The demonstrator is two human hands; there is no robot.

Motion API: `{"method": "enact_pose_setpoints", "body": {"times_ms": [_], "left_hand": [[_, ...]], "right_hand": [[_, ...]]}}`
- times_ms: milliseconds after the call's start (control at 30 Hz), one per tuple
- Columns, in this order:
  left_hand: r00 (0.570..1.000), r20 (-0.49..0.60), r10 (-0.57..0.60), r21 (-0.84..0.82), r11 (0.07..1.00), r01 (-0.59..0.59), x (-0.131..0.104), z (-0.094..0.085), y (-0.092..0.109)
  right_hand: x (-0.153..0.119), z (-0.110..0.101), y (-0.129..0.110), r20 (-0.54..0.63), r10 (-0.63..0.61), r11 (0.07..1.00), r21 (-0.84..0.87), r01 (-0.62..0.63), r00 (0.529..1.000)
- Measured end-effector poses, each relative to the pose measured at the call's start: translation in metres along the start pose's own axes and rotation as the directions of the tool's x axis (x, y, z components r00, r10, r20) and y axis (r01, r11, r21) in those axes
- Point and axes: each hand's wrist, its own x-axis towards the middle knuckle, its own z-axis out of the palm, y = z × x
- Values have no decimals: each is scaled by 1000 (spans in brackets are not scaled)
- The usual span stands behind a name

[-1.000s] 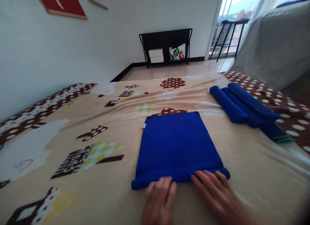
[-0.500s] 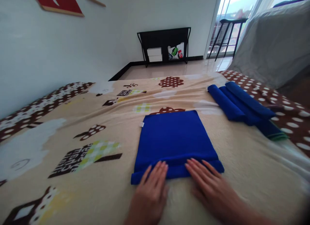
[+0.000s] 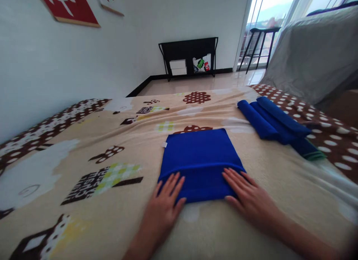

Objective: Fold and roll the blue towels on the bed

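A blue cloth (image 3: 200,152), probably a towel, lies on the bed with its near edge folded over into a wide flat band. A small white tag sticks out at its left side. My left hand (image 3: 165,202) rests on the near left corner of the fold, fingers spread. On the near right corner lies my right hand (image 3: 248,198), palm down, fingers stretched out and thumb apart. Both hands touch the cloth without gripping it. Farther right, several rolled blue cloths (image 3: 275,120) lie side by side, one showing a green edge.
The patterned beige blanket (image 3: 109,222) covers the bed, with brown polka-dot cloth (image 3: 335,144) along the right. Beyond the bed are a black rack (image 3: 190,49) against the wall, a dark stool (image 3: 260,43), and a grey-covered piece of furniture (image 3: 316,55).
The narrow fold at the cloth's near edge has become a wider band. My hands have moved apart toward the two sides, and the view has tilted up slightly.
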Motion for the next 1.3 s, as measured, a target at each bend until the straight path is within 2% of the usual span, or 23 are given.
{"method": "enact_pose_setpoints", "body": {"times_ms": [67,133,233,300,367,467,533,633,767,833,867,933,967,1033,1100,1133,1167,1300], "left_hand": [[994,-31,-103,51,993,104,-18,4,-28],[987,-111,-120,79,989,129,-33,-1,-43],[972,-235,-28,15,999,32,-43,-21,-36],[963,-269,28,-63,997,-47,-44,-32,-26],[961,-267,68,-89,991,-95,-44,-34,-21],[968,-232,96,-80,990,-117,-41,-25,-27],[971,-231,68,-113,989,-96,-37,-17,-35],[972,-235,-1,-189,981,-44,-28,-14,-45],[994,-97,-49,-248,968,24,-14,-19,-50],[994,-37,-107,-184,978,98,-5,-21,-45],[987,-39,-153,-115,982,148,1,-21,-39],[967,-115,-228,32,972,233,14,-18,-19],[961,-172,-216,79,970,232,21,-15,-6],[965,-248,-81,87,991,106,32,-8,16],[964,-254,79,27,997,-75,34,1,24],[964,-237,117,0,993,-120,31,5,20],[971,-210,112,-18,993,-118,26,9,11],[988,-143,-59,10,998,61,0,11,-33]], "right_hand": [[-18,1,25,-37,66,997,-47,-68,997],[-34,-4,42,-73,56,995,-81,-62,996],[-51,-14,49,-131,-57,993,-111,42,990],[-57,-17,47,-146,-122,987,-118,105,982],[-58,-14,47,-141,-138,987,-105,124,980],[-51,-4,49,-169,-106,994,-16,105,980],[-42,-1,52,-198,-70,994,66,84,978],[-27,-5,57,-181,11,986,163,19,983],[-15,-17,63,-82,82,981,185,-65,993],[-9,-17,59,-69,96,988,124,-87,993],[-5,-16,53,-95,119,991,67,-113,988],[7,-10,33,-208,160,982,-66,-177,965],[13,-6,20,-268,145,978,-109,-180,952],[24,1,-5,-293,15,992,-117,-51,956],[28,7,-19,-223,-147,989,-39,142,964],[27,8,-18,-174,-189,981,6,193,966],[23,9,-13,-127,-190,980,38,197,973],[8,6,20,-66,-20,1000,17,21,998]]}}
